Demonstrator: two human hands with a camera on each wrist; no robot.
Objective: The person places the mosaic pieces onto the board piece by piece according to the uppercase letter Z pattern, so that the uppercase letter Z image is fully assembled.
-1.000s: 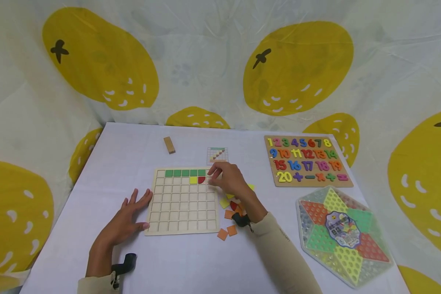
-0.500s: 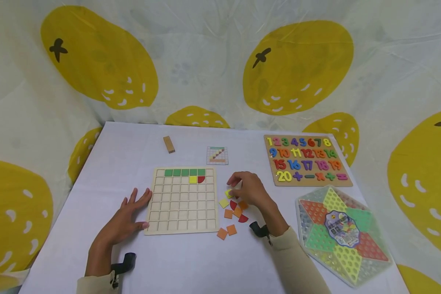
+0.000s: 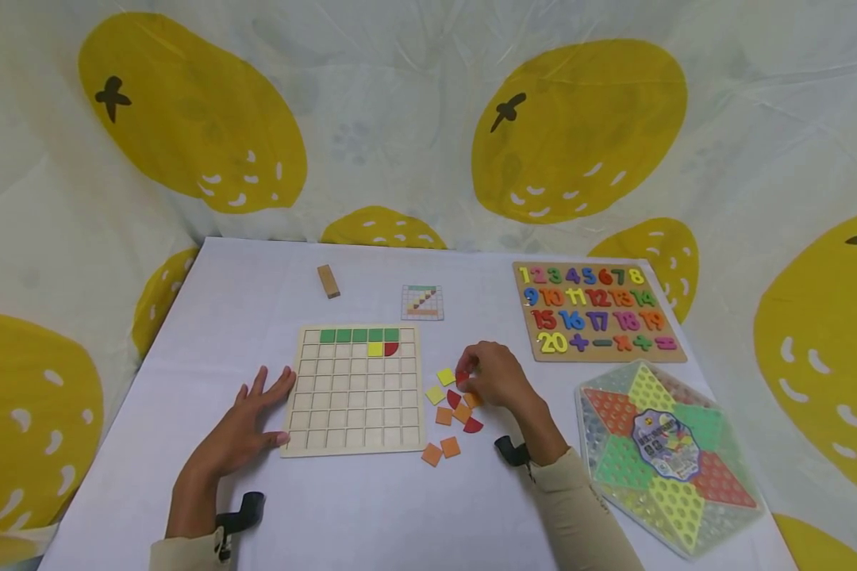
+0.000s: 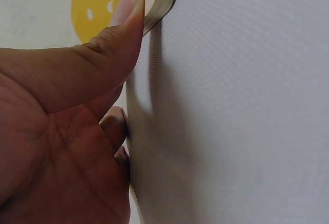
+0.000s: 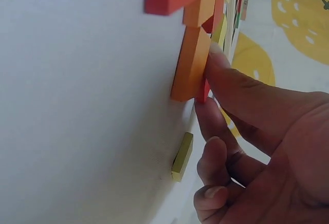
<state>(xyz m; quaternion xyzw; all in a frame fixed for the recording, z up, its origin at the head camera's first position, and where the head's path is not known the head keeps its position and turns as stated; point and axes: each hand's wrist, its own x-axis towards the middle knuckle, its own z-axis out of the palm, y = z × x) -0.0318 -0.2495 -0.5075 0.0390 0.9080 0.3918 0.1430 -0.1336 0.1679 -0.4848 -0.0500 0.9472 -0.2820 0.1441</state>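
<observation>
My left hand (image 3: 246, 424) rests with spread fingers along the left edge of the wooden grid board (image 3: 332, 412); its thumb (image 4: 121, 34) touches the board's near corner in the left wrist view. Green squares (image 3: 360, 335) line the board's top row, with a yellow square (image 3: 375, 350) and a red quarter-circle tile (image 3: 390, 349) below. Right of the board, my right hand (image 3: 498, 377) pinches another red tile (image 3: 462, 376) between thumb and fingers. In the right wrist view, that red tile (image 5: 203, 91) shows partly behind an orange tile (image 5: 191, 64).
Loose yellow tiles (image 3: 435, 395), orange tiles (image 3: 450, 446) and red tiles (image 3: 474, 426) lie by the board. Behind it are a pattern card (image 3: 422, 303) and a wooden block (image 3: 328, 281). A number puzzle (image 3: 600, 313) and a hexagonal game board (image 3: 667, 460) occupy the right.
My right hand has moved from the board's upper right corner to the loose tiles, past a yellow tile, and now pinches a red one. My left hand has stayed in place.
</observation>
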